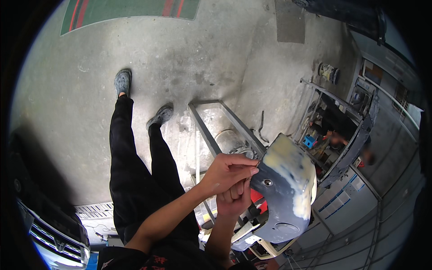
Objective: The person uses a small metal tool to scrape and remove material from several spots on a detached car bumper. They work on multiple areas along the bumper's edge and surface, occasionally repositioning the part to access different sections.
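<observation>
A curved grey car bumper (275,202) with cream-yellow filler patches (290,157) rests by a metal stand, a small round fitting (268,182) set in its surface. My left hand (227,173) is closed at the bumper's near edge, thumb and forefinger pinched together on something small that I cannot make out. Just below and touching it, my right hand (233,199) is closed too, fingers curled and fingertips up against the same edge. What it holds, if anything, is hidden.
A grey metal stand (208,128) reaches from the floor to the bumper. Another rack (330,101) stands at right, with a blue box (308,141) and a blurred person near it. A car front (58,234) is at lower left, a green mat (130,11) at the top.
</observation>
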The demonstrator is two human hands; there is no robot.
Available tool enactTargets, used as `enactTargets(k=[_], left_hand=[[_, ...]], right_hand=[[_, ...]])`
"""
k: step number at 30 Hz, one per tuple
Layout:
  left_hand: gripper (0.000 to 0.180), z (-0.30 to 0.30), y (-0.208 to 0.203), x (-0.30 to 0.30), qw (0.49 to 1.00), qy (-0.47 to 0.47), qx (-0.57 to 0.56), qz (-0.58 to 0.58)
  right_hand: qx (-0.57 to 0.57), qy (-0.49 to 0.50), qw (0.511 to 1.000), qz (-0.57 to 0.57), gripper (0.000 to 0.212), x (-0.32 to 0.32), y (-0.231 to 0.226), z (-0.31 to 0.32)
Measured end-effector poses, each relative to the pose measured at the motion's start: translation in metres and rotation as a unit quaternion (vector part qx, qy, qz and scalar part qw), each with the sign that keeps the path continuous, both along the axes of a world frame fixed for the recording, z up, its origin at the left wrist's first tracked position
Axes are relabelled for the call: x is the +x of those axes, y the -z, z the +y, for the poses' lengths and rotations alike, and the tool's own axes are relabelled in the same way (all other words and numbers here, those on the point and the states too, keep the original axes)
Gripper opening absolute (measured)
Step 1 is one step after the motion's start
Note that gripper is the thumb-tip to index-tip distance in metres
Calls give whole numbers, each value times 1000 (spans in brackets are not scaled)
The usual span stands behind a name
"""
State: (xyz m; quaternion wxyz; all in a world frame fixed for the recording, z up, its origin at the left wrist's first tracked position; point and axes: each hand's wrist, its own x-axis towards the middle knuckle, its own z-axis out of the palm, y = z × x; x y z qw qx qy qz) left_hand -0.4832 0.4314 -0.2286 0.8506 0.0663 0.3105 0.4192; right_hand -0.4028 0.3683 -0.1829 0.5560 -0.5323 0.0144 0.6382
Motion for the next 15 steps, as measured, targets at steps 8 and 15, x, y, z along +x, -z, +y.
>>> enactTargets(k=[8, 15], left_hand=[[20, 5, -3, -4, 1000, 2, -16, 3], [18, 4, 0, -3, 999, 3, 21, 25]], right_hand=[[11, -8, 999, -38, 38, -2, 4, 2], [-35, -35, 987, -150, 39, -1, 0, 2]])
